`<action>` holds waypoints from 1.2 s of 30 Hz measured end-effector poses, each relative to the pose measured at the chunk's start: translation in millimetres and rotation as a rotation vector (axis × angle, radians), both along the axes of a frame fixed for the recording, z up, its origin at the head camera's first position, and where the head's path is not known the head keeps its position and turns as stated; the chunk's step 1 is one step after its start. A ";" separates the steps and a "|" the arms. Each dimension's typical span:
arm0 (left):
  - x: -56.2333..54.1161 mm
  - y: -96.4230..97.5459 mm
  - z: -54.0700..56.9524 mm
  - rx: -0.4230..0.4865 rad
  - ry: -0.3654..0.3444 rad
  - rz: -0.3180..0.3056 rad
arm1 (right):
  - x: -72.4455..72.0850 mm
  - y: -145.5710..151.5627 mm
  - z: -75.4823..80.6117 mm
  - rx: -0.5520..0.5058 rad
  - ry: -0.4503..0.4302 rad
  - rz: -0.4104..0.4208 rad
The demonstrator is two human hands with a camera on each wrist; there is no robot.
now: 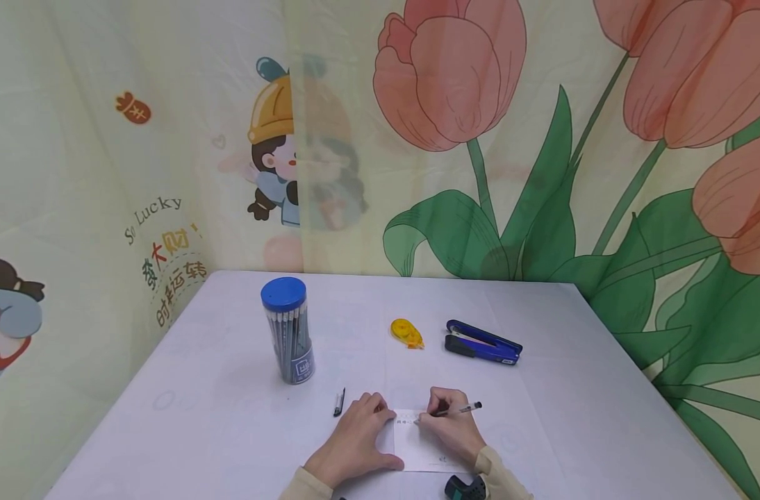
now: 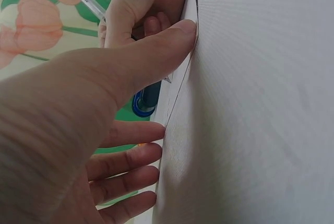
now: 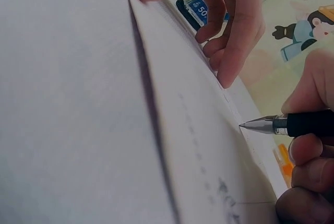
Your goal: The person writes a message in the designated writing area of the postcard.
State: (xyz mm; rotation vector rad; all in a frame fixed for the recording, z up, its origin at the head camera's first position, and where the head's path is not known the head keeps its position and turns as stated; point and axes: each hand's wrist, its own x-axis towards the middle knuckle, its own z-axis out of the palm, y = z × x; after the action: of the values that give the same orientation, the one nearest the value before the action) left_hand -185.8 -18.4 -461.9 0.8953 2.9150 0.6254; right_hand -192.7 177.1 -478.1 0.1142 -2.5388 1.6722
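Observation:
On the table lies a white envelope-like sheet (image 1: pixel 422 450) with small printed marks and some dark handwriting near its top left. My right hand (image 1: pixel 460 432) pinches a gel pen (image 1: pixel 471 407) with a clear barrel and black grip. In the right wrist view, its metal tip (image 3: pixel 255 125) points down at the sheet's surface. My left hand (image 1: pixel 358 439) rests at the sheet's left edge, its thumb (image 2: pixel 177 33) pressing a corner and its extended fingers (image 2: pixel 138 153) touching along the edge. A pen cap (image 1: pixel 339 403) lies just beyond the left hand.
A clear tub of pencils (image 1: pixel 289 340) with a blue lid stands at the back left. Farther back lie a yellow correction tape (image 1: pixel 406 333) and a blue stapler (image 1: pixel 483 342). A patterned curtain (image 1: pixel 330 139) hangs behind the white table (image 1: pixel 199 417).

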 end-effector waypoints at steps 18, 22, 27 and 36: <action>0.5 -0.9 -1.4 0.001 0.010 -0.002 | 3.4 -2.2 5.1 0.004 -0.007 0.017; 0.5 -1.2 -1.5 0.005 0.015 -0.003 | 2.0 -1.2 2.4 0.000 -0.002 0.018; 0.9 -1.7 -1.5 0.006 0.022 -0.004 | 5.0 -2.5 8.8 -0.007 0.012 0.023; 0.5 -2.1 -1.4 0.006 0.026 -0.006 | 10.1 -4.5 20.0 -0.008 0.014 0.028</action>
State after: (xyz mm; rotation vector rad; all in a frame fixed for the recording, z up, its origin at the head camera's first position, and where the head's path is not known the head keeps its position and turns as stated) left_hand -185.3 -20.5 -463.3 0.9194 2.9341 0.6265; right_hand -182.6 172.7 -458.1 0.1608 -2.5315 1.6848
